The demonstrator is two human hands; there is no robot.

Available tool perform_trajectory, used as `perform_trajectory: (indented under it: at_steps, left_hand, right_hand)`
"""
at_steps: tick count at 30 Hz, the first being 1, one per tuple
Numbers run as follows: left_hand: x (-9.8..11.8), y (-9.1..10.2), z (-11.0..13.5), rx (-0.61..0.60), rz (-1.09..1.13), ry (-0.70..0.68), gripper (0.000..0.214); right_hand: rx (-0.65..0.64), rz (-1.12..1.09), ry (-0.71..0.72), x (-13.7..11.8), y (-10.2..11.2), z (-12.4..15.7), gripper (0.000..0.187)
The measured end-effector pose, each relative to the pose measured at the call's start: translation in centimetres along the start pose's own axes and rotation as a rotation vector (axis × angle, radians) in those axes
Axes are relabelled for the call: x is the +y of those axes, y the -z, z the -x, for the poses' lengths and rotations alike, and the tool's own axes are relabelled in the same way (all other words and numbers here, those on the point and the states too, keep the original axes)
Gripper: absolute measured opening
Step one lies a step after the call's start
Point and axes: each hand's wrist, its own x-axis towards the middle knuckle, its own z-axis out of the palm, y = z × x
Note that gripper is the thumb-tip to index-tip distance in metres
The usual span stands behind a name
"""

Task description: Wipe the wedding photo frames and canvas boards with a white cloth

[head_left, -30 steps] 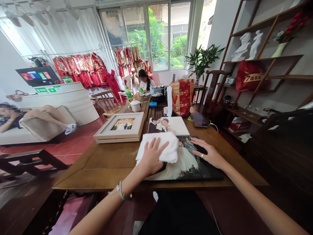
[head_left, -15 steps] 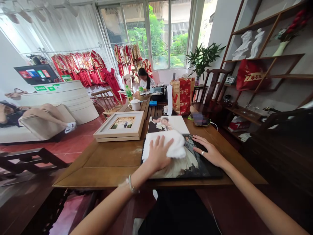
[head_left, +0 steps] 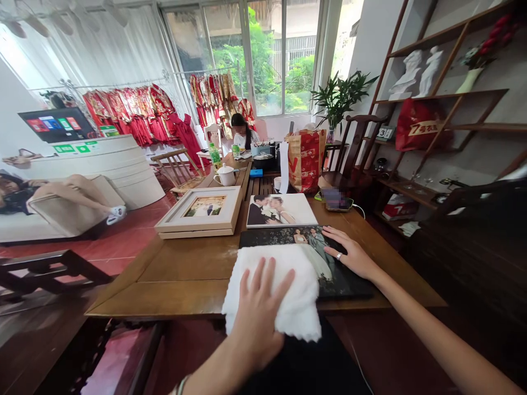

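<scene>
Left hand (head_left: 257,318) is flat on the white cloth (head_left: 294,274), fingers spread, palm pressing down: nothing clenched, just an open hand bearing on the fabric. The cloth lies under that palm across the near left corner of the dark wedding print (head_left: 343,282), and its lower edge spills past the table (head_left: 181,274) edge toward the person's lap.

Over on the other side, the right hand (head_left: 349,255) lies open too, palm down on the print's right part with a ring on one finger (it looks like a steadying hand, not a grasping one). It pins the print flat to the wood.

How far along is the wiping? Judging by where the cloth sits, the near left corner is being covered right now. The strip beyond the left fingertips, with the couple's figures, lies bare, and so does the patch around the right hand. Whether those parts are already wiped, the picture doesn't tell.

Beyond the left hand's fingertips lies a second photo (head_left: 284,211) with a white border. To its left sits a framed picture (head_left: 201,211). A phone (head_left: 337,200) rests past the right hand.
</scene>
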Motion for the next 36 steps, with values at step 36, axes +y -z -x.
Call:
perform_trajectory:
  at_steps: [36]
  left_hand:
    - [-5.4,0.7,-7.3,0.14,-0.024,-0.098,0.078]
  right_hand:
    - [-0.013,-0.001,-0.017,0.0,0.1,0.0,0.048]
